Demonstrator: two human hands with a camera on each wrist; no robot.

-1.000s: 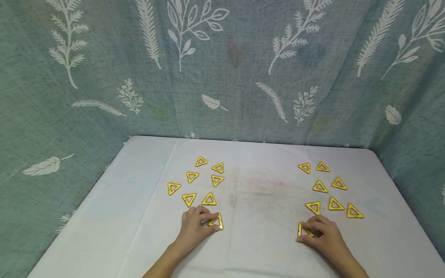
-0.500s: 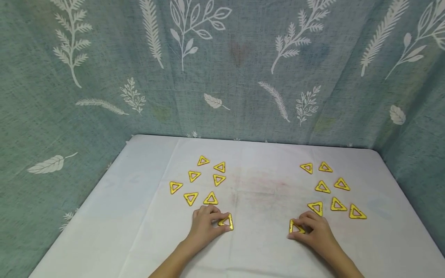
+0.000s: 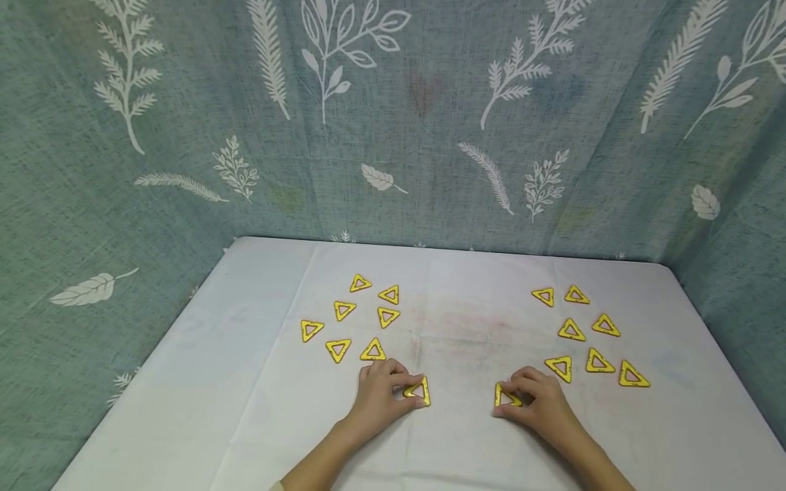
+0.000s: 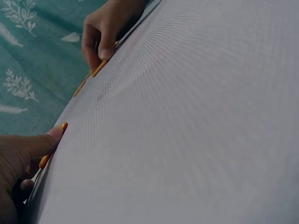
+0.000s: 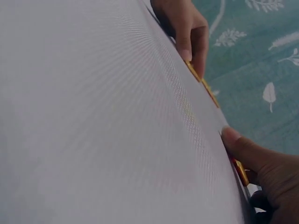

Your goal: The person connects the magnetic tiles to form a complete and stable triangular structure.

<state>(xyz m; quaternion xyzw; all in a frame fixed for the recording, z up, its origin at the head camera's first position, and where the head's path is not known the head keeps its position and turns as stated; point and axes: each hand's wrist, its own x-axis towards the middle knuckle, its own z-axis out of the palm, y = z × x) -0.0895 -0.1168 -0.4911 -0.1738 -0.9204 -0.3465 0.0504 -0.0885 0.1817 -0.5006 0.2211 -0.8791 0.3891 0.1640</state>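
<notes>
Near the front middle of the table, my left hand (image 3: 383,393) pinches a yellow triangle tile (image 3: 426,391) with an open centre, thumb and fingers at two of its corners. Facing it across a gap, my right hand (image 3: 540,404) pinches a matching yellow triangle tile (image 3: 499,395). Each tile has one straight side turned toward the other. In the left wrist view the left thumb (image 4: 39,144) lies along the tile's edge, low over the white cloth. The right wrist view shows the right thumb (image 5: 245,148) likewise on its tile, whose far part is hidden by the fingers.
Several loose yellow triangles (image 3: 338,350) lie flat behind my left hand. Another scattered group of triangles (image 3: 599,361) lies behind and right of my right hand. A white cloth (image 3: 454,450) covers the table, with a green leaf-patterned curtain (image 3: 430,191) around its back and sides.
Both hands have slid inward with their tiles, the left one to the right and the right one to the left, narrowing the gap. The loose triangles stay put; the head view has shifted slightly.
</notes>
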